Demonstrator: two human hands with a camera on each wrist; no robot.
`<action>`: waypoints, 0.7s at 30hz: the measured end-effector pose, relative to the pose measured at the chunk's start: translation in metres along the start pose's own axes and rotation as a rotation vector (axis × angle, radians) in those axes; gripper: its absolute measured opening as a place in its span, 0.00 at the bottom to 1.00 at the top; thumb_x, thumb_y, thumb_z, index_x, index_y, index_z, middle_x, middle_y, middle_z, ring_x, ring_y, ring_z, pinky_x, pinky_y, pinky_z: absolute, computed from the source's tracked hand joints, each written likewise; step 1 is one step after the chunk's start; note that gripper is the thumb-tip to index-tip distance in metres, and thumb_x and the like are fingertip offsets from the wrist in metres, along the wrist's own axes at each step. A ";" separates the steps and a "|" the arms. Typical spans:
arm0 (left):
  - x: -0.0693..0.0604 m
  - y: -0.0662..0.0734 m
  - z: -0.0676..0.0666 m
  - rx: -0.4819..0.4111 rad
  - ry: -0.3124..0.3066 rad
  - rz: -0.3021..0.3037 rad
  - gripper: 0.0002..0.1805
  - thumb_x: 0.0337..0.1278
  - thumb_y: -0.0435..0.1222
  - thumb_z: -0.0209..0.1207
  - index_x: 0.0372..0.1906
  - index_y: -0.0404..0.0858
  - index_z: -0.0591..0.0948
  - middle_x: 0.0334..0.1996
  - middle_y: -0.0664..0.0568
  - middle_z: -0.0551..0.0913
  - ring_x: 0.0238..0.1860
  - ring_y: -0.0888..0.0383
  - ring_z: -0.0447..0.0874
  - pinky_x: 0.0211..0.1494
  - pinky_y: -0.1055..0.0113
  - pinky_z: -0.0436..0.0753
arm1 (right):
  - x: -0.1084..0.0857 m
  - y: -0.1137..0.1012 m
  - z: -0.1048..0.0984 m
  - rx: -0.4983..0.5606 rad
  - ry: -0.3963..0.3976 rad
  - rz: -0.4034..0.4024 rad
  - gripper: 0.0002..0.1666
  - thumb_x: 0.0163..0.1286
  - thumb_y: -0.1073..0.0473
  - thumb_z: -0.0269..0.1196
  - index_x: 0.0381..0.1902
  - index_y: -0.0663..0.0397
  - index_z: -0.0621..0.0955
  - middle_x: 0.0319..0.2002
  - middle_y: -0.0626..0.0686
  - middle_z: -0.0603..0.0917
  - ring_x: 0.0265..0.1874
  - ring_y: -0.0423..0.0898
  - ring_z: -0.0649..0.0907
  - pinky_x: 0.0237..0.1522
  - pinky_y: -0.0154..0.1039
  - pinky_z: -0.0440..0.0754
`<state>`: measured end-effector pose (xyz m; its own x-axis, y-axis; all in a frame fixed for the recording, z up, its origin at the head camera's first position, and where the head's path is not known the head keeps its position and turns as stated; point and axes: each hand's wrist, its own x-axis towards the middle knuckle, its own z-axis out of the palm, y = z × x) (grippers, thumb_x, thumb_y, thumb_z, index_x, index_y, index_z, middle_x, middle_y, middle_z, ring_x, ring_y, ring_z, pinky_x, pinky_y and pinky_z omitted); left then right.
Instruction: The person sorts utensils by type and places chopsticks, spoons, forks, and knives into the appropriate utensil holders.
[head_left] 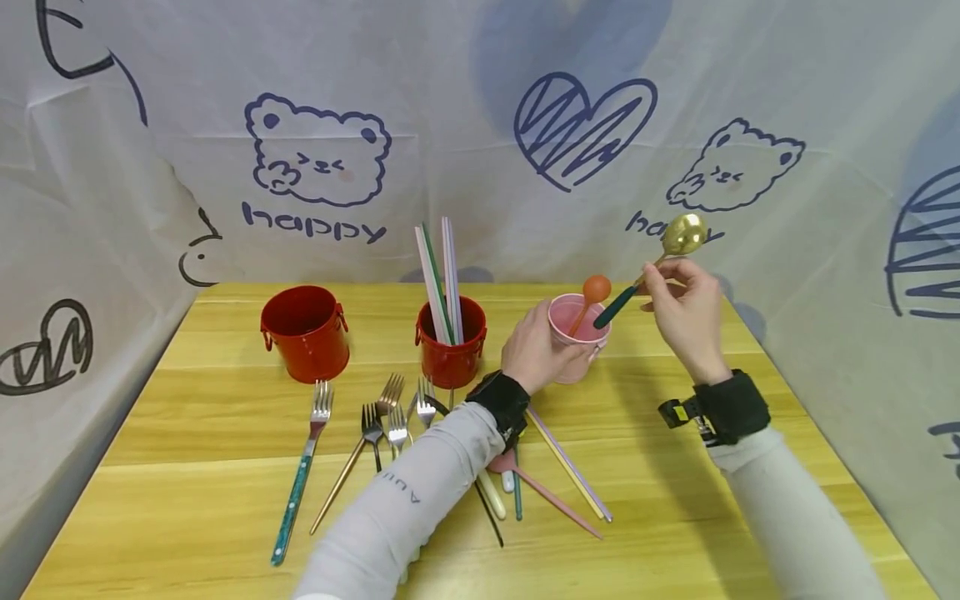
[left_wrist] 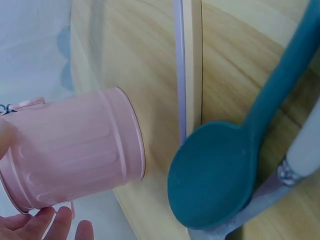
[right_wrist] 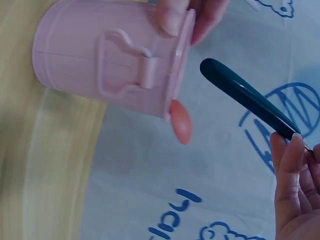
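My left hand (head_left: 536, 350) grips the rim of a pink bucket (head_left: 573, 368), which stands upright on the table; in the left wrist view its fingertips lie against the bucket (left_wrist: 75, 150). An orange spoon (head_left: 596, 289) leans inside, its bowl above the rim, also visible in the right wrist view. My right hand (head_left: 686, 312) pinches a gold spoon (head_left: 684, 234) with a dark green handle (head_left: 617, 307), bowl up, the handle's end over the bucket's opening. The right wrist view shows that handle end (right_wrist: 212, 70) apart from the bucket's rim.
A red bucket (head_left: 306, 346) stands at the left; another red bucket (head_left: 452, 364) holds several straws (head_left: 448, 275). Several forks lie in front, including one with a teal handle (head_left: 292, 508). Straws (head_left: 573, 467), a pink utensil (head_left: 551, 498) and a teal spoon (left_wrist: 212, 175) lie near the left forearm.
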<state>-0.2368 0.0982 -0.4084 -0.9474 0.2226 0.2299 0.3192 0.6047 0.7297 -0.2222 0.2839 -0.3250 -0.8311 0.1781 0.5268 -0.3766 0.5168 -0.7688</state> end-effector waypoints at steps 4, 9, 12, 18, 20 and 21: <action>0.001 0.000 0.000 0.064 -0.004 -0.007 0.44 0.55 0.55 0.70 0.72 0.41 0.67 0.64 0.48 0.79 0.63 0.50 0.80 0.65 0.54 0.82 | -0.001 0.011 0.011 0.002 -0.028 0.032 0.17 0.74 0.59 0.61 0.41 0.73 0.81 0.30 0.47 0.84 0.24 0.26 0.85 0.25 0.23 0.83; 0.001 -0.001 0.001 0.119 0.000 0.002 0.44 0.56 0.56 0.69 0.72 0.41 0.67 0.63 0.48 0.80 0.62 0.50 0.81 0.63 0.54 0.83 | -0.004 0.028 0.024 -0.025 -0.097 0.072 0.17 0.74 0.60 0.61 0.41 0.75 0.81 0.37 0.70 0.85 0.22 0.25 0.84 0.25 0.24 0.84; 0.002 -0.002 0.001 0.147 -0.004 0.010 0.44 0.57 0.57 0.68 0.73 0.41 0.67 0.63 0.48 0.80 0.62 0.50 0.81 0.62 0.54 0.83 | -0.007 0.036 0.032 -0.078 -0.135 0.077 0.16 0.74 0.60 0.61 0.40 0.74 0.82 0.37 0.71 0.86 0.21 0.27 0.84 0.24 0.25 0.84; 0.001 -0.003 0.000 0.183 -0.016 0.020 0.44 0.58 0.57 0.67 0.74 0.41 0.66 0.63 0.48 0.80 0.62 0.50 0.81 0.61 0.55 0.84 | -0.014 0.044 0.039 -0.218 -0.177 0.028 0.12 0.71 0.62 0.64 0.38 0.70 0.85 0.33 0.68 0.88 0.24 0.43 0.85 0.22 0.21 0.78; 0.001 -0.005 -0.001 0.181 -0.024 0.024 0.43 0.58 0.56 0.67 0.73 0.42 0.66 0.63 0.49 0.80 0.62 0.51 0.81 0.61 0.55 0.84 | -0.016 0.043 0.039 -0.242 -0.169 0.002 0.11 0.70 0.63 0.65 0.39 0.70 0.85 0.33 0.67 0.88 0.27 0.50 0.86 0.25 0.18 0.75; 0.000 -0.006 -0.002 0.180 -0.028 0.028 0.42 0.59 0.55 0.67 0.73 0.42 0.67 0.63 0.48 0.80 0.62 0.51 0.81 0.62 0.55 0.83 | -0.016 0.043 0.038 -0.246 -0.164 -0.006 0.11 0.69 0.63 0.65 0.39 0.70 0.86 0.34 0.67 0.89 0.28 0.51 0.86 0.27 0.17 0.74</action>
<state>-0.2390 0.0932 -0.4113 -0.9380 0.2608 0.2284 0.3465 0.7248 0.5955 -0.2406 0.2709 -0.3805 -0.8919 0.0467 0.4499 -0.2880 0.7082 -0.6446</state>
